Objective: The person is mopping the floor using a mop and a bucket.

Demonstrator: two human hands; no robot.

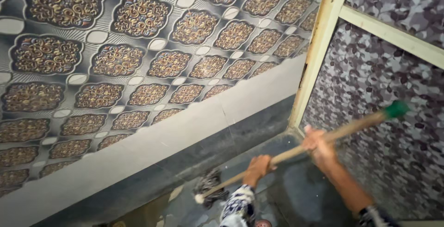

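A mop (210, 193), its head down on the wet floor (296, 199) by the wall (138, 70), is gripped on its stiff, light wooden handle by the closed left hand (257, 168) low and right hand (318, 144) higher (spacing likely gives leverage).

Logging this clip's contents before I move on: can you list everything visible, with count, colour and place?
mop: one, pale wooden stick with a green end cap, dark stringy head down on the floor at bottom centre
patterned wall: one, grey with brown-gold ornate medallions, filling the left and top
wall base band: one, pale grey over a darker strip, running diagonally below the pattern
door frame: one, cream-yellow, upright at right of centre with a rail branching right
leaf-print panel: one, grey and purple, right side behind the frame
floor: dark grey, looks wet, bottom centre
left hand: one, gripping the stick lower down, patterned sleeve below it
right hand: one, gripping the stick higher up
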